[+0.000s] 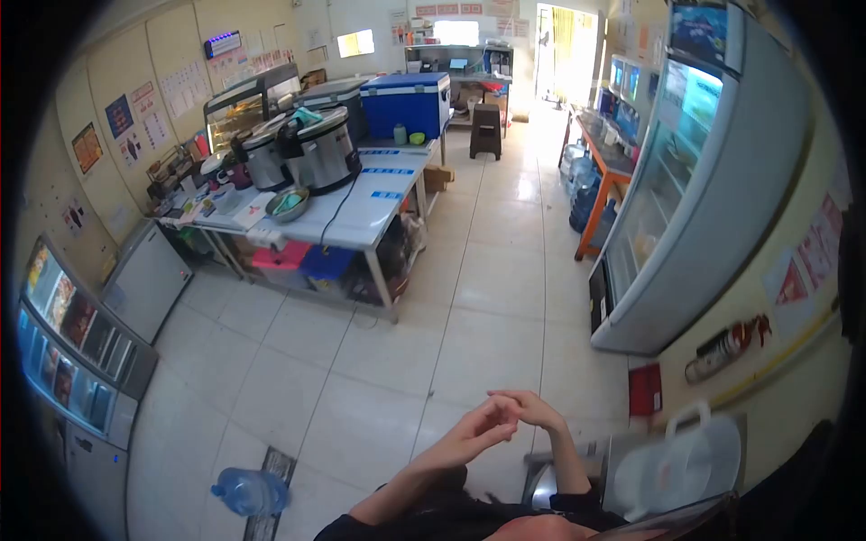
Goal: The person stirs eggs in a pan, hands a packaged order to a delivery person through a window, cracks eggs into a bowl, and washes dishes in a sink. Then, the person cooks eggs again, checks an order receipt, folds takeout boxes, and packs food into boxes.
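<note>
My left hand (483, 427) and my right hand (534, 410) meet in front of my body, above the tiled floor. The left thumb stands apart from its loosely bent fingers, which touch the right hand. Stretched toward the left fingertips, the right hand's fingers partly overlap them. No object shows in either hand. A translucent plastic jug with a handle (678, 460) stands to the right, nearest my right forearm. Beneath that forearm a shiny metal surface (545, 487) is partly hidden.
A blue water bottle (253, 491) lies near a floor drain (271, 473). Ahead left, a steel table (361, 216) bears large cookers (323, 153) and a blue cooler (406, 106). A tall glass-door fridge (663, 194) and a fire extinguisher (722, 350) line the right.
</note>
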The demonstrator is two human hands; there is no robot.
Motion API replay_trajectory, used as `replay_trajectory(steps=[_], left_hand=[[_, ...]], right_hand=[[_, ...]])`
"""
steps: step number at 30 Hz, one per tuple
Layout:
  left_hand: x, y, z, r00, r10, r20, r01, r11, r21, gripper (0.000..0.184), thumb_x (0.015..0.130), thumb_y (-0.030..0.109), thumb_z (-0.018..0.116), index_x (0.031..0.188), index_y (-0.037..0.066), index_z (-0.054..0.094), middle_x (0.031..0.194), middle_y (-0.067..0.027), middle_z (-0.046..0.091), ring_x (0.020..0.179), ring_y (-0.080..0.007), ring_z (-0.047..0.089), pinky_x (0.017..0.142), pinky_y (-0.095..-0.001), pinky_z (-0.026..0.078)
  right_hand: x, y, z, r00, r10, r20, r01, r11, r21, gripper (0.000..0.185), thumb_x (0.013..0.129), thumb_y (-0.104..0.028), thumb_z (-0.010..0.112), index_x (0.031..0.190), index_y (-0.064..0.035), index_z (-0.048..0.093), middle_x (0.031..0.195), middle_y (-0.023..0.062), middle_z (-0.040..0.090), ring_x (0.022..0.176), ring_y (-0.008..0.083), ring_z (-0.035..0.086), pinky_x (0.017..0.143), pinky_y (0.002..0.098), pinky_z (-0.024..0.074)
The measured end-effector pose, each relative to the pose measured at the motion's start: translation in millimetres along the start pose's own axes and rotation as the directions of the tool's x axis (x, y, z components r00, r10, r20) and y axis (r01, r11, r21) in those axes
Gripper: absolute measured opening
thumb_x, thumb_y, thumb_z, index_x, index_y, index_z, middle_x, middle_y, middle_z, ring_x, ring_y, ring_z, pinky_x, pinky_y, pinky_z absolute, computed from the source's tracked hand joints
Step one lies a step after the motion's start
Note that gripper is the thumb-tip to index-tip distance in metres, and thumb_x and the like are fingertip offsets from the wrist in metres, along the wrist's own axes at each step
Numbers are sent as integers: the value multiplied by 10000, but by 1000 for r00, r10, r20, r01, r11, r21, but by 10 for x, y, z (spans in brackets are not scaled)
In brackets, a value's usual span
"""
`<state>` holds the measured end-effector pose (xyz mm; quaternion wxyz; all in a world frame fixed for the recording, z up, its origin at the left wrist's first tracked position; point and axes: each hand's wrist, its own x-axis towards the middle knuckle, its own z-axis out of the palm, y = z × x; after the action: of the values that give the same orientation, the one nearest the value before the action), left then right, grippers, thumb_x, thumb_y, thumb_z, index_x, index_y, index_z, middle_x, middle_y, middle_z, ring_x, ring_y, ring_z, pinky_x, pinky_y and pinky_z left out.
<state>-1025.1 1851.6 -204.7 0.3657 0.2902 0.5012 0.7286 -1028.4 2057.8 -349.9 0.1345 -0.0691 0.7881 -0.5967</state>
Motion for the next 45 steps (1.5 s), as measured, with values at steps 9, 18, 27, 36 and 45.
replay_trajectory(steps=[9,18,27,36,45], left_hand=[[2420,1479,-1518,481,864,152,-874,486,0,527,794,216,550,1262,135,322,1194,-217,411,1083,-371,434,890,-472,349],[5993,1845,-3188,362,896,256,-899,408,-157,546,823,158,504,1306,149,250,1275,-239,295,1145,-384,375,927,-488,308],[9392,2360,-5160,648,747,147,-743,578,337,568,857,89,447,1348,136,165,1336,-254,224,1203,-373,332,965,-463,289],[12597,727,-7945,895,45,-443,41,982,183,690,847,44,457,1360,94,-2,1308,-214,302,1123,-260,451,883,-322,395],[15583,1507,-10284,821,52,-569,87,973,214,615,846,67,485,1330,38,107,1175,-185,446,986,-175,524,831,-276,415]], right_hand=[[2272,2191,-1993,920,326,-219,-393,750,-533,401,748,-348,544,1098,-154,562,748,116,624,638,295,583,622,405,467],[2065,3929,-3653,236,968,-81,-971,239,24,268,806,-266,444,851,-51,597,754,126,620,632,247,591,599,363,473],[6224,5087,-6847,575,805,-148,-817,556,-153,215,811,-163,433,844,-36,603,773,95,629,654,174,605,603,298,503],[11482,3017,-9991,885,216,-412,-223,974,31,300,756,-169,507,1039,-133,600,610,62,574,554,128,571,542,288,458],[12895,4173,-10829,862,372,-345,-322,927,194,305,760,-365,526,937,-150,651,865,101,637,761,256,602,710,315,472]])
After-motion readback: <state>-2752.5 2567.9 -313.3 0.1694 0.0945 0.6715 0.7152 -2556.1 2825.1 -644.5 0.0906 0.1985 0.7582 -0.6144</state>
